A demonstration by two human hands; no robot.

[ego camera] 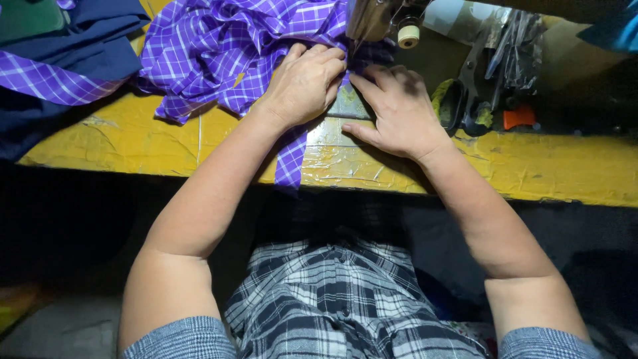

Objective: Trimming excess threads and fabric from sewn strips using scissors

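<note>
A purple checked fabric (226, 46) lies bunched on the yellow table (133, 143), with one strip hanging over the front edge. My left hand (302, 83) presses down on the fabric with fingers curled, right in front of the sewing machine head (372, 16). My right hand (399, 110) lies flat beside it, fingers spread on the fabric edge and the metal plate (349, 106) under the needle area. The needle itself is hidden behind my hands.
Black-handled scissors (465, 93) lie to the right of my right hand, beside an orange object (518, 118) and crumpled clear plastic (512, 46). Dark blue cloth (73, 53) is piled at the far left. A thread spool (408, 33) sits on the machine.
</note>
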